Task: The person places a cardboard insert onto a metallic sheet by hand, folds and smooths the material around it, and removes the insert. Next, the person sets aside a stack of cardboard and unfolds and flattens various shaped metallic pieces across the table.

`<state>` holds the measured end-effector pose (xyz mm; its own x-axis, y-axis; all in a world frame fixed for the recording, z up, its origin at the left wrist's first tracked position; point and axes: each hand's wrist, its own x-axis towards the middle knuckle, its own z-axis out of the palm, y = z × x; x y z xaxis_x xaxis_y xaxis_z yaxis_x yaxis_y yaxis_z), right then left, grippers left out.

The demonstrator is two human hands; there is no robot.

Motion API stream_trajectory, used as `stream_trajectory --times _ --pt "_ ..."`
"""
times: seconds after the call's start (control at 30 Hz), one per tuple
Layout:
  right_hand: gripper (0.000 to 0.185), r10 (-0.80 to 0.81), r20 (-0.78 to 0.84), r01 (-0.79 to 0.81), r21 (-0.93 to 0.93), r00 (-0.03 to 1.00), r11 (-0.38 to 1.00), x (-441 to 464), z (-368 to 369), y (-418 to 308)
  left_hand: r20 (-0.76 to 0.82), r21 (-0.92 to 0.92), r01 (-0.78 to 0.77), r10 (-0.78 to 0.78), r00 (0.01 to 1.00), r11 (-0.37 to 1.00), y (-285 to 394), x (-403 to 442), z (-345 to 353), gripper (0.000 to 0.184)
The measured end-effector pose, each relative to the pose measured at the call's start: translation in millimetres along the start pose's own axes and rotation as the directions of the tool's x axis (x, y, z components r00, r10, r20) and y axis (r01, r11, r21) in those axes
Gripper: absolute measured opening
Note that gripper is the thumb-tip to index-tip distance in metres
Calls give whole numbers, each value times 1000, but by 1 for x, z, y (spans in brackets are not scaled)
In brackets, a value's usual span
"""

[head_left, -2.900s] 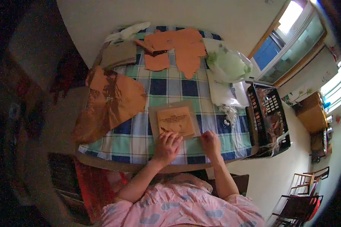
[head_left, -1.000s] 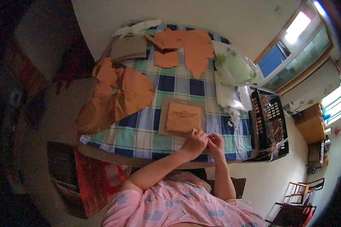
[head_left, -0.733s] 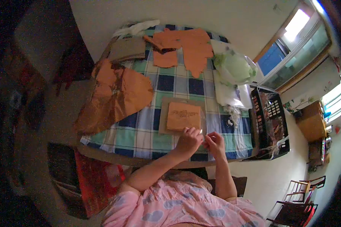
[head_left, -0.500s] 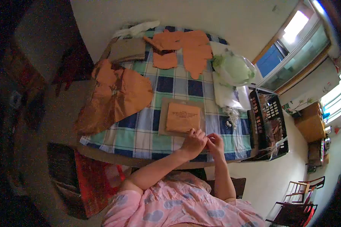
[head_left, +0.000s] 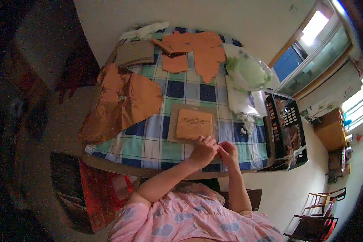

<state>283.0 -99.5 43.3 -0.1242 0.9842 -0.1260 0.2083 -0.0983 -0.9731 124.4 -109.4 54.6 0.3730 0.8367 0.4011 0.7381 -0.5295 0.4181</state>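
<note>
A flat packet point(head_left: 194, 124) lies near the front of the table: orange-brown paper with small dark print, on a greyish backing in what looks like a clear bag. At the packet's lower right edge is my left hand point(head_left: 204, 152), its fingers curled and closed. My right hand point(head_left: 229, 154) is right beside it, thumb and fingertips pinched together against the left fingertips. Whatever lies between the fingertips is too small to make out. Left of the packet spreads a large crumpled orange-brown sheet point(head_left: 127, 103).
Orange paper pieces point(head_left: 209, 54) and a grey-brown stack point(head_left: 135, 53) lie at the table's back. To the right are a green-white plastic bag point(head_left: 248, 72), crumpled clear plastic point(head_left: 246, 124) and a black basket point(head_left: 288, 129). A checked cloth point(head_left: 175, 90) covers the table.
Both hands have shifted very slightly left, still together at the packet's edge. The packet has moved a little left and away from me.
</note>
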Motion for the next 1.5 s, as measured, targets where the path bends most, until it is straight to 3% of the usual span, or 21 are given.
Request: stream_trajectory --times 0.3,0.4,0.5,0.6,0.8,0.9,1.0,1.1,1.2,1.3,1.5 --pt "12 129 11 -128 192 992 973 -1 -1 -6 -125 129 -89 106 987 988 2 1 8 10" --pt "12 138 6 -138 79 990 987 4 -5 0 -36 130 -121 127 991 984 6 1 7 11" --pt "12 86 -9 -85 113 996 990 3 -5 3 -123 180 -178 201 972 967 8 3 11 9" --pt "11 87 7 -87 182 996 980 5 -6 10 -103 206 -168 192 976 964 9 1 16 10" --pt "11 112 -29 -109 108 993 988 5 -8 11 -90 -87 -17 9 996 996 5 -11 -2 8" --pt "13 155 -46 -149 123 987 981 3 -4 4 160 -467 397 -366 917 790 -4 -18 -13 10" --pt "13 150 -37 -143 142 988 979 1 0 -3 39 -276 198 -195 980 940 -12 -14 -16 12" --pt "13 90 12 -91 99 996 991 1 -6 -1 -43 -169 21 -29 999 985 -6 -7 -8 13" --pt "13 107 22 -109 129 994 986 1 -6 -2 -43 -95 -23 19 999 995 1 -1 2 16" --pt "14 113 0 -112 116 994 987 1 -6 1 17 -34 3 -2 1000 999 3 1 6 17" --pt "11 109 39 -113 129 993 985 -2 -5 -4 121 -101 152 -139 983 983 1 4 17 19"
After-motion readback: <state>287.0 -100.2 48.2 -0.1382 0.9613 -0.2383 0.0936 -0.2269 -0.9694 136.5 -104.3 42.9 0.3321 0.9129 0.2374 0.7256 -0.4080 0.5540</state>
